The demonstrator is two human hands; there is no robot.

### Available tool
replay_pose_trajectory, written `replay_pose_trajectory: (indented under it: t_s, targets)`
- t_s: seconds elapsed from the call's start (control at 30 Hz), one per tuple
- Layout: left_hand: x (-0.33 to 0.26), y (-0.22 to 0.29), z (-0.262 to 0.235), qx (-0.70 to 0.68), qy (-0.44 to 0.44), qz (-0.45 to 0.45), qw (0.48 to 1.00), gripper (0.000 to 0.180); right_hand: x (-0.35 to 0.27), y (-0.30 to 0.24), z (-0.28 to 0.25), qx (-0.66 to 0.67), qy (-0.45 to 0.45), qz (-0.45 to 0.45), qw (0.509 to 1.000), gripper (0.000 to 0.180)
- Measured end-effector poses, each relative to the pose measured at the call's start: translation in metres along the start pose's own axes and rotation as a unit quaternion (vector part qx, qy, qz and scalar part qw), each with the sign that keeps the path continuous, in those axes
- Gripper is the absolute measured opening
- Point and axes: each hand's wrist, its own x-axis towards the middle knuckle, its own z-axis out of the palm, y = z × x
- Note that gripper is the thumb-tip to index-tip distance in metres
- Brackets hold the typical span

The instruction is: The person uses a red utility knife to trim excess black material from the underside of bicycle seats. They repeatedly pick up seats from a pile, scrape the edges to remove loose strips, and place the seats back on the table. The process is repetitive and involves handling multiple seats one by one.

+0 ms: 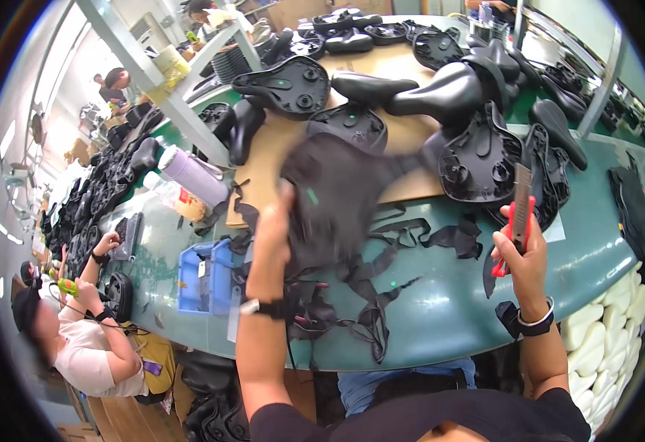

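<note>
My left hand (272, 230) is closed on the wide rear end of a black bicycle saddle (331, 193), which is tilted above the table and smeared by motion. Its narrow nose points to the right. My right hand (526, 254) grips a red utility knife (520, 214), with the long segmented blade out and pointing up. The knife is apart from the saddle. Beneath the held saddle, strips of black scrap material (372, 324) lie tangled on the green tabletop (440, 317).
Black saddles (477, 166) crowd the table's far side, several resting on cardboard (263, 166). To the left stand a blue bin (205, 276), a lilac flask (190, 175) and a plastic bottle (175, 199). Cream foam pads (606, 342) are piled at right. A co-worker (90, 339) sits at left.
</note>
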Motion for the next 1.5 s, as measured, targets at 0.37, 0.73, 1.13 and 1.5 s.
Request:
replay_pose_trajectory:
  t_s: [0.37, 0.73, 1.13, 1.5]
  targets:
    - [0.008, -0.041, 0.051, -0.107, -0.011, 0.071, 0.992, 0.015, 0.179, 0.062, 0.194, 0.188, -0.183, 0.118, 0.958, 0.043]
    - [-0.027, -0.054, 0.005, -0.163, 0.073, 0.029, 0.983, 0.049, 0.069, 0.028, 0.086, 0.090, -0.319, 0.136, 0.934, 0.033]
    - [-0.069, -0.077, 0.093, 0.108, -0.120, -0.145, 0.976, 0.055, -0.064, 0.054, -0.059, -0.302, -0.217, -0.185, 0.910, 0.046]
    - [-0.089, -0.077, 0.102, 0.144, -0.040, -0.097, 0.984, 0.042, -0.131, 0.059, -0.050, -0.423, -0.247, -0.088, 0.868, 0.066]
